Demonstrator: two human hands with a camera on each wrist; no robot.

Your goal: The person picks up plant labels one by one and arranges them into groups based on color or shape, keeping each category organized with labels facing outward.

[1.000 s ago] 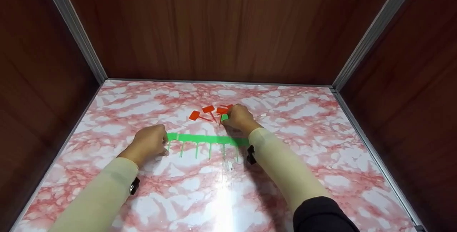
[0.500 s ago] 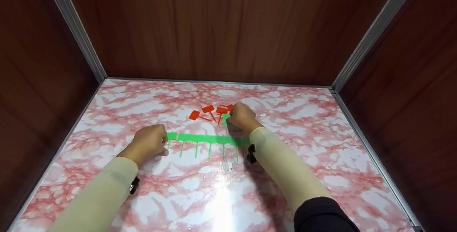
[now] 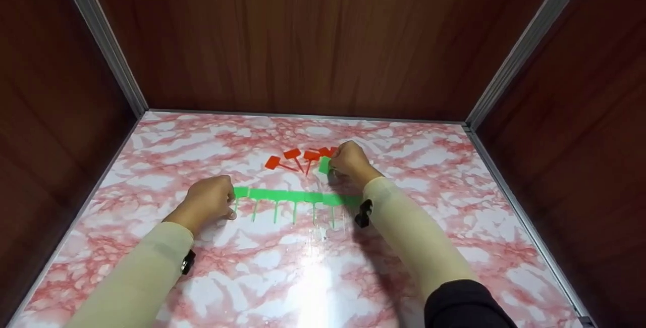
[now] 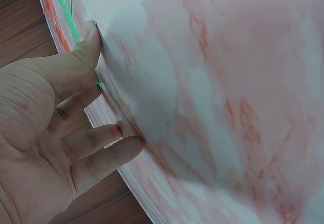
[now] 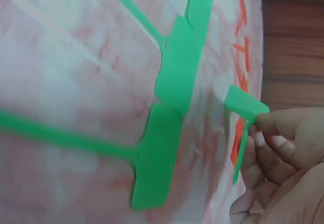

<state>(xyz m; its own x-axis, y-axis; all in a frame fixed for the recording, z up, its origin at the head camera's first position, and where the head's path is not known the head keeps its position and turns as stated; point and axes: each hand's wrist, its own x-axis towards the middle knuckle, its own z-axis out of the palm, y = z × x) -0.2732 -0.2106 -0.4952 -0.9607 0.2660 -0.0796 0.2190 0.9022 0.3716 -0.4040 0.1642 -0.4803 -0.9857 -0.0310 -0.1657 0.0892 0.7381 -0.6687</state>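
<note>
T-shaped green plant labels (image 3: 287, 195) lie edge to edge in a row, stems toward me. At the row's left end my left hand (image 3: 209, 198) rests on the table, fingertips and thumb touching the end label (image 3: 241, 192); in the left wrist view this hand (image 4: 55, 117) has loosely extended fingers and hides most of that label. Beyond the row, my right hand (image 3: 351, 161) pinches a separate green plant label (image 3: 324, 165) by its head, just above the table. The right wrist view shows that label (image 5: 245, 105) at the thumb and fingertips, its stem hanging down.
Several red plant labels (image 3: 292, 154) lie scattered behind the row, some overlapping near my right hand. The marbled red-and-white table (image 3: 454, 227) is enclosed by dark wooden panels (image 3: 303, 40) at the back and sides.
My right hand has shifted slightly right, lifting the green plant label away from the red ones, and more of its head shows. My left hand stays at the row's left end.
</note>
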